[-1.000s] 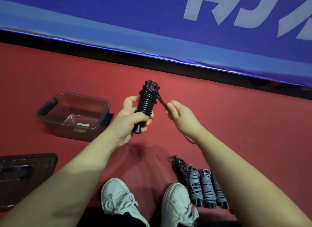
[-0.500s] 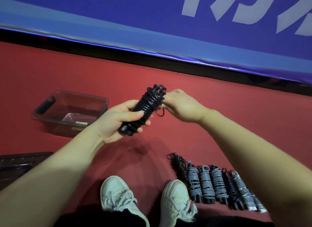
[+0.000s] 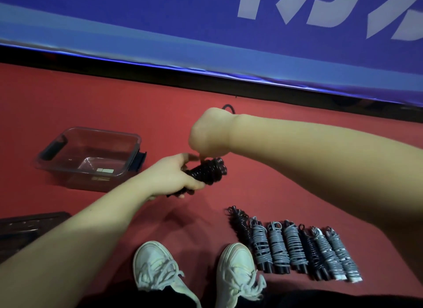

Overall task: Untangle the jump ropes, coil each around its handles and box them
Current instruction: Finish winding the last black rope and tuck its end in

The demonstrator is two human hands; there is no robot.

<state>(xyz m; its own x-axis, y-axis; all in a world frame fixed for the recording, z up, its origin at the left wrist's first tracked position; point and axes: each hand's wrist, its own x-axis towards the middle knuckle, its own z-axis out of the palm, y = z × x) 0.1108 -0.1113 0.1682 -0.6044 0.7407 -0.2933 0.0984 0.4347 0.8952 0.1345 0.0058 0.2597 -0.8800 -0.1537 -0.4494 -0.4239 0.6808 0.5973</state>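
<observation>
Coil (image 3: pixel 208 173) aslant, lower-left to upper-right

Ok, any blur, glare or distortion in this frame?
Head view: wide-angle bend curves the banner's edge; the right hand and forearm are slightly soft, the left hand gripping the rope sharper; dim, even light, soft shadow on the floor under the arms; the box shows only faint sheen.

L hand (image 3: pixel 174 177) fist, R hand (image 3: pixel 208 133) pinch
</observation>
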